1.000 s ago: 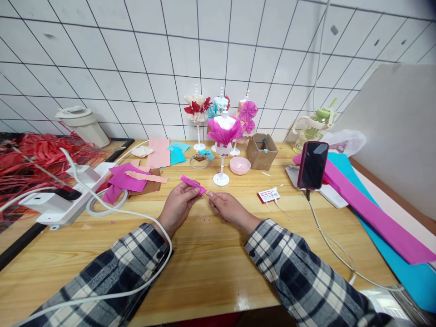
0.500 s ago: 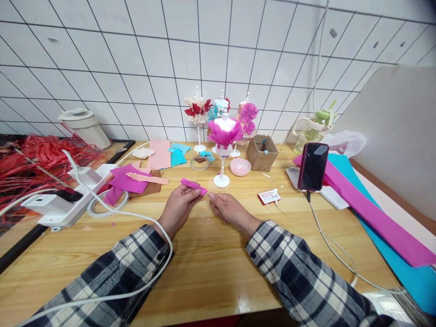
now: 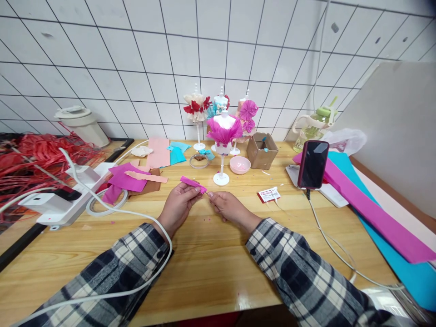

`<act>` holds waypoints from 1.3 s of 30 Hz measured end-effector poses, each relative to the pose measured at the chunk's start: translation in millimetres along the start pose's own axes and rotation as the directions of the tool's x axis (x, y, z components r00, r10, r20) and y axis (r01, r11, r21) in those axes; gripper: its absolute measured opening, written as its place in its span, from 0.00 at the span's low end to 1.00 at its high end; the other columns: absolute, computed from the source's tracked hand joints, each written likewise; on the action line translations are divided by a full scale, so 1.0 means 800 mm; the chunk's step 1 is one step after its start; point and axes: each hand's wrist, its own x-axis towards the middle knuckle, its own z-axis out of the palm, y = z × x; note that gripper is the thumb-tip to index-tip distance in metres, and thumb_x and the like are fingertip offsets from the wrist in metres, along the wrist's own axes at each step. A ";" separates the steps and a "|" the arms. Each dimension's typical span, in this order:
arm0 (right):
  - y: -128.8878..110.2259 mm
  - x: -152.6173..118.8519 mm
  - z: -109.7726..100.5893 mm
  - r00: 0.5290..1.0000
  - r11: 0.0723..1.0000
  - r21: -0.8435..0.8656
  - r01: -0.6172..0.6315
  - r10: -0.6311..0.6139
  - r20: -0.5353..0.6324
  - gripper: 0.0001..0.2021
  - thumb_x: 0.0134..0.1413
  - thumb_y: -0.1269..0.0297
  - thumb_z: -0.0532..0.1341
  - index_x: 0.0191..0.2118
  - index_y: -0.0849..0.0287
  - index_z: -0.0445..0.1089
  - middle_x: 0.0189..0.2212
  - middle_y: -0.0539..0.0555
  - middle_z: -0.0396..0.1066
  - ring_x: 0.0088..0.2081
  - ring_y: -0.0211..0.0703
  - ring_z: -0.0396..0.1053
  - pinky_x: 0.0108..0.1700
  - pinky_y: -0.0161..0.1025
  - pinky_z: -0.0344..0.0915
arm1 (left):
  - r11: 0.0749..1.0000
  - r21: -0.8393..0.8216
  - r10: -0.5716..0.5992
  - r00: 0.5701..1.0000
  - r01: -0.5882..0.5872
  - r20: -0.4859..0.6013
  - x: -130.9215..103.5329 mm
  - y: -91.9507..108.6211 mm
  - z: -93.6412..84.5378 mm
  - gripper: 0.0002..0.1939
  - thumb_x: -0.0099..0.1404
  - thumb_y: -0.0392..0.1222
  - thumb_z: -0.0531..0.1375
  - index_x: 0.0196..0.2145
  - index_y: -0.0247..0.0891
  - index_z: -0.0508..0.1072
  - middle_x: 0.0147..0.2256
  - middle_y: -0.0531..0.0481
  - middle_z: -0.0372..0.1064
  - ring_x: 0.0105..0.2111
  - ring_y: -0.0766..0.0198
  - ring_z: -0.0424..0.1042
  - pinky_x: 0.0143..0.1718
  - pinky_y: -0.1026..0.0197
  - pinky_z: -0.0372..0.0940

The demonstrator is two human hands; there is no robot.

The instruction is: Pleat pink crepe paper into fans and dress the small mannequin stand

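Note:
Low over the middle of the wooden table (image 3: 204, 272), my left hand (image 3: 180, 204) pinches a narrow magenta paper strip (image 3: 191, 183). My right hand (image 3: 231, 209) is closed at the strip's right end, its fingertips on a thin piece too small to make out. Just beyond the hands stands a white mini mannequin (image 3: 221, 165) wearing a ruffled magenta paper top (image 3: 225, 132). Three more dressed mannequins are behind it, one with red bows on cream paper (image 3: 196, 109).
Magenta scraps (image 3: 127, 178), a tape roll (image 3: 102, 210) and a power strip (image 3: 73, 200) lie left. A pink bowl (image 3: 240, 165), a cardboard box (image 3: 262, 151), a phone (image 3: 313, 164) and long paper sheets (image 3: 374, 204) are right. A white cable (image 3: 166, 254) crosses my left sleeve.
The view has shifted very slightly. Both hands hold nearly the same pose at the magenta strip.

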 end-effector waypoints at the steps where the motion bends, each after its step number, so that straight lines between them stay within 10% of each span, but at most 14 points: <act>1: 0.000 0.000 0.000 1.000 1.000 -0.005 0.001 -0.001 -0.001 0.22 0.62 0.46 0.51 0.24 0.56 0.54 0.15 0.42 0.51 0.14 0.31 0.47 0.14 0.29 0.50 | 1.000 -0.001 0.004 1.000 -0.004 -0.001 0.000 0.000 0.000 0.13 0.48 0.34 0.70 0.31 0.35 0.72 0.29 0.52 0.73 0.32 0.69 0.72 0.39 0.66 0.67; 39: -0.008 -0.004 0.000 0.998 0.998 -0.015 -0.054 0.055 0.035 0.20 0.63 0.48 0.49 0.26 0.58 0.58 0.15 0.43 0.52 0.15 0.31 0.48 0.14 0.27 0.51 | 1.000 0.009 -0.008 1.000 0.008 0.029 0.001 0.000 -0.002 0.13 0.49 0.35 0.69 0.34 0.35 0.75 0.28 0.53 0.72 0.30 0.70 0.71 0.39 0.66 0.67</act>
